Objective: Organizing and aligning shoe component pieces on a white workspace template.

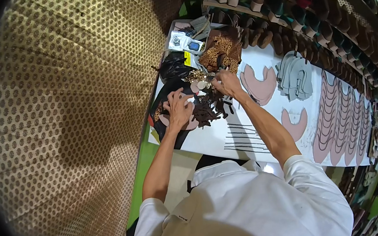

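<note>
My left hand [179, 110] lies with its fingers spread over black material and pale pink pieces [192, 124] at the table's left end. To its right, my right hand [227, 83] has its fingers drawn together at the edge of a pile of small gold-coloured parts [196, 76]. Whatever those fingertips pinch, if anything, is hidden. Round whitish pieces [202, 85] lie just left of them. Below sits a heap of dark brown strips [205, 110], between the two hands. Leopard-print material [219, 51] is bunched beyond my right hand.
A grey bin [172, 41] with packets stands at the far left, a black plastic bag [174, 66] in front. Thin dark strips [244, 138], pink curved shoe-upper pieces [261, 87] and grey pieces [294, 78] cover the white table. Shelves of shoes [257, 1] line the far right.
</note>
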`<act>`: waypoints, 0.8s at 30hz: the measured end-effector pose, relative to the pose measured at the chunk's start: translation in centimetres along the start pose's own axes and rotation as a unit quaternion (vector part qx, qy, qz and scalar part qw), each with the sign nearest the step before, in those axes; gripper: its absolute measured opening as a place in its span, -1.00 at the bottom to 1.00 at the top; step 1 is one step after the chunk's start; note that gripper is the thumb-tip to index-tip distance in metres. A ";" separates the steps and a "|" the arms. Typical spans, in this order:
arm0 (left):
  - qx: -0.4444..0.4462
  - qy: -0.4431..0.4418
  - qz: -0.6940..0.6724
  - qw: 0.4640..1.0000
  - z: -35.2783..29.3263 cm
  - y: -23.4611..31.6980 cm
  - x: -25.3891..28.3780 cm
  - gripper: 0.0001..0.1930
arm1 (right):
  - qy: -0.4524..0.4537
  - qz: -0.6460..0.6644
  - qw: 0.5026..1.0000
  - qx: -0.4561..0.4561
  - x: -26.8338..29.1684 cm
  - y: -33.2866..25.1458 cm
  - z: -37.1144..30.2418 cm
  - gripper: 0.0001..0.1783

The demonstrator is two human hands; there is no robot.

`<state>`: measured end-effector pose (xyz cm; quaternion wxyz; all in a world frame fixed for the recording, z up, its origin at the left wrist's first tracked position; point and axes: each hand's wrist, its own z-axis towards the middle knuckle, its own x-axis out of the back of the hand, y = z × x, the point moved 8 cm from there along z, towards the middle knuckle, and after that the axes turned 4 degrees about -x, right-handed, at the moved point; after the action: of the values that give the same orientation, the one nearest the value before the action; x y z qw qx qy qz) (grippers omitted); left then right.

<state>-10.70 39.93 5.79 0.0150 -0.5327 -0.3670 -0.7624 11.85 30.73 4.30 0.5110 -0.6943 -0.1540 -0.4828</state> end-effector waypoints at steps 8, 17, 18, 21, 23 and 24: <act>0.003 -0.026 -0.049 0.998 4.0 4.1 -0.5 -0.45 | -0.092 0.066 0.993 -0.037 10.3 -4.8 -0.7 -0.54; -0.131 -0.040 -0.200 0.970 7.8 11.0 -5.9 -0.50 | -0.111 0.038 0.989 -0.085 13.3 1.4 -6.2 -0.51; -0.113 -0.056 -0.165 0.978 7.3 10.8 -7.4 -0.54 | -0.090 0.039 0.989 -0.106 13.1 3.0 -7.4 -0.54; -0.061 -0.143 -0.092 0.984 5.1 10.6 -11.0 -0.58 | -0.115 0.035 0.978 -0.169 12.5 6.7 -11.0 -0.57; -0.100 -0.207 -0.113 0.967 3.9 11.8 -12.7 -0.46 | -0.129 0.053 0.971 -0.192 11.5 8.1 -12.7 -0.59; -0.126 -0.259 -0.102 0.952 3.4 13.6 -13.2 -0.30 | -0.132 0.053 0.971 -0.192 11.0 8.6 -13.3 -0.60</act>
<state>3.34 27.08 2.90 -0.2251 -0.6693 -0.3115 -0.6359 16.47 12.54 8.70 0.3684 -0.8441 -0.0876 -0.3796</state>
